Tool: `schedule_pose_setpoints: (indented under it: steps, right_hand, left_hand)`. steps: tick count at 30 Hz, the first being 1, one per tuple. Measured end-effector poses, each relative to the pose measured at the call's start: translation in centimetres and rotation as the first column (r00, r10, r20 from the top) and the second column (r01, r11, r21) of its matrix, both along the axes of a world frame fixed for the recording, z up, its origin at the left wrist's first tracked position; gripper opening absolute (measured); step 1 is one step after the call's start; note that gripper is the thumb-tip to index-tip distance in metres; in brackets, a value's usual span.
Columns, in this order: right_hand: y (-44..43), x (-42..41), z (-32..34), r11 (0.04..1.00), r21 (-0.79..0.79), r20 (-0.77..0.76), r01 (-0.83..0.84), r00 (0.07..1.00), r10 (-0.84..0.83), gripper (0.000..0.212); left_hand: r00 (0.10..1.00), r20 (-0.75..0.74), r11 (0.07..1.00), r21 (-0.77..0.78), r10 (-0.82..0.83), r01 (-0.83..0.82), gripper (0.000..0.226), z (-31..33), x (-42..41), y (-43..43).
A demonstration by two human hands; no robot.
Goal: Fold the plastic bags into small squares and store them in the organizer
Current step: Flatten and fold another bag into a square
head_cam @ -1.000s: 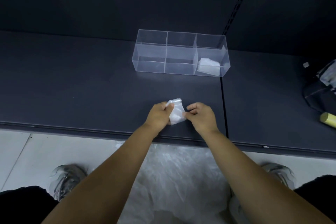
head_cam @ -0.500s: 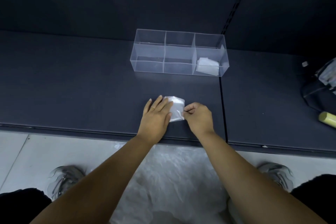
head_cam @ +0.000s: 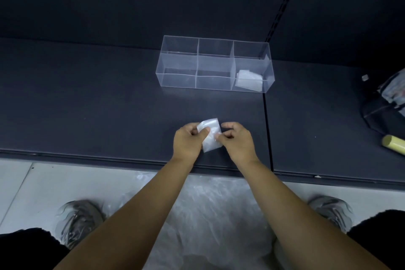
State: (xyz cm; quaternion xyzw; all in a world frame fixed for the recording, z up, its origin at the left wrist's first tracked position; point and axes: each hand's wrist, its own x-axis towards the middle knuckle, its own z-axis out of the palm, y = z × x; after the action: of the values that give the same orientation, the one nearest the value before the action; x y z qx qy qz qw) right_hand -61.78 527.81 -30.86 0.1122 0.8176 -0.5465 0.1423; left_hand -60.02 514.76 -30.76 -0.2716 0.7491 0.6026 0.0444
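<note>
Organizer [head_cam: 179,81] holds one folded bag [head_cam: 249,80] in its right compartment.

no readable text, labels, brands or numbers anywhere. pale mottled item [head_cam: 394,92] well off to the right of the right hand [head_cam: 237,141] may carry print, too blurred to tell.

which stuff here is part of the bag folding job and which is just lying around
Job: folded bag, held by left hand and right hand; organizer; stored bag; loose plastic.
Lying about: dark pack; yellow roll.
</note>
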Motion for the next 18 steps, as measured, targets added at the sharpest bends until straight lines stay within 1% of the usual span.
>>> schedule_pose_setpoints:
  steps: [1, 3, 5, 7, 9, 11, 14, 16, 18]
  right_hand:
    - [0.0, 0.0, 0.0, 1.0, -0.004, 0.002, -0.002, 1.0, 0.002, 0.03]
    - [0.2, 0.0, 0.2, 1.0, 0.006, -0.025, -0.027, 0.999, 0.027, 0.031]
    - [0.6, -0.1, 0.5, 0.995, -0.002, -0.081, -0.102, 0.992, 0.102, 0.043]
    - [1.0, -0.4, 0.9, 0.969, -0.094, -0.079, -0.23, 0.972, 0.223, 0.058]
    - [1.5, -0.6, 1.2, 0.926, -0.203, -0.029, -0.319, 0.947, 0.32, 0.062]
    - [1.7, -0.7, 1.2, 0.909, -0.234, -0.008, -0.344, 0.936, 0.352, 0.051]
    - [2.0, -0.7, 0.8, 0.93, -0.097, 0.014, -0.354, 0.934, 0.357, 0.03]
    - [2.2, -0.5, 0.5, 0.937, 0.007, 0.01, -0.348, 0.937, 0.348, 0.022]
    - [2.2, -0.3, 0.3, 0.942, 0.081, -0.008, -0.326, 0.945, 0.327, 0.012]
  left_hand:
    - [1.0, -0.008, 0.999, -0.032, -0.011, 0.01, 0.017, 0.0, -0.1, -0.1]
    - [0.997, -0.048, 0.988, -0.146, -0.059, 0.052, 0.016, 0.1, -0.1, -0.3]
    - [0.986, -0.114, 0.972, -0.211, -0.126, 0.1, 0.014, 0.3, -0.1, -0.4]
    - [0.971, -0.166, 0.974, -0.175, -0.174, 0.144, 0.012, 0.7, -0.1, -0.5]
    - [0.968, -0.181, 0.985, -0.055, -0.173, 0.165, 0.012, 0.9, 0.0, -0.4]
    - [0.977, -0.178, 0.989, 0.061, -0.12, 0.133, 0.011, 0.9, 0.0, -0.2]
    - [0.988, -0.149, 0.983, 0.173, -0.036, 0.061, 0.012, 0.8, -0.2, 0.0]
    - [0.992, -0.119, 0.983, 0.171, -0.041, 0.061, 0.016, 0.5, -0.3, 0.1]
    - [0.996, -0.065, 0.99, 0.123, -0.062, 0.07, 0.019, 0.0, -0.4, 0.2]
